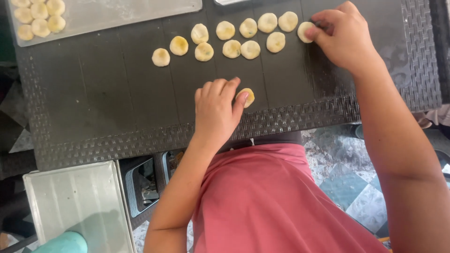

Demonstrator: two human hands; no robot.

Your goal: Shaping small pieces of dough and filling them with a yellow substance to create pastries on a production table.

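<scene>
While both hands work the dark table (93, 93), dough pieces (225, 40) lie in rows.
Left hand (216, 111) pinches one dough disc (247, 97); right hand (344, 35) grips another disc (304, 32).

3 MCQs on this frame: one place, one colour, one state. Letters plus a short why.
1. Where is the tray holding dough pieces?
A. far left of the table
B. near right
C. on the floor

2. What colour is the person's shirt?
A. blue
B. pink
C. white

3. What is the left hand doing?
A. resting flat on a tray
B. hanging off the table
C. touching a single dough piece

Answers: 1 A, the tray sits at the table's far left corner. 2 B, pink fabric fills the foreground. 3 C, fingers rest on one piece set apart from the rows.
</scene>
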